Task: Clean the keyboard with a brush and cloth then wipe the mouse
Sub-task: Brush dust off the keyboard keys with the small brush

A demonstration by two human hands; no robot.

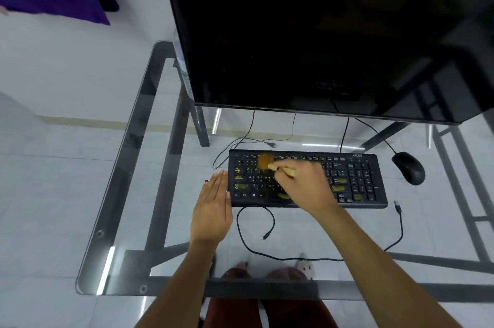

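Keyboard, black plastic, full-size with number pad (355, 180): lies flat on the glass-topped, dark-metal-framed table (125, 167), near its middle and closer to the near edge than the far one. Long axis runs left to right, parallel to the near edge; key legends face the person; yellowish smears show on several keys.
Monitor, large black screen (307, 33): stands at the far side of the table, behind the keyboard.
Left hand (213, 207): flat, fingers straight and pressed together, set against the keyboard's left end, seemingly bracing it.
Right hand (302, 186): over the middle keys, grip pinched round a small brush handle.
Mouse, black, rounded (408, 168): just beyond the keyboard's far right corner, apart from it, untouched.
Brush, pale wooden handle with tan bristle head (266, 161): bristles blurred over the upper-left key rows, handle pointing back right toward the hand.
Step, judged: brushing, early in the task; no cloth in view. Next move calls for working the bristles rightward along the rows while the left hand steadies the board.
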